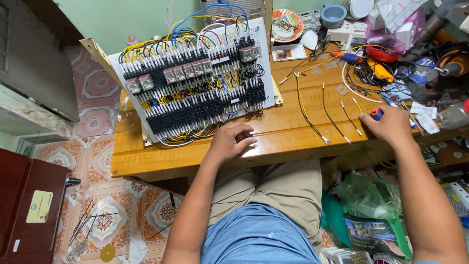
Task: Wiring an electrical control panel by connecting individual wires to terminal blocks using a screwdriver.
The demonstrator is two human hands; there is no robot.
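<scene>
**Bench view: hands at wiring panel**

Wooden table point(273, 134) carried the white control panel point(193, 80), tilted up at the far-left side and packed with black terminal rows, relays, and yellow, blue and red wires. Loose cut wires point(325, 115) (about 4, ferrule-tipped) lay on bare wood right of the panel. Left hand point(232, 142) rested on the table just below the panel's lower edge, fingers loosely curled, holding nothing. Right hand point(388, 124) was closed over a small blue-and-red tool point(376, 114) near the table's right edge; the tool's tip was hidden.
</scene>
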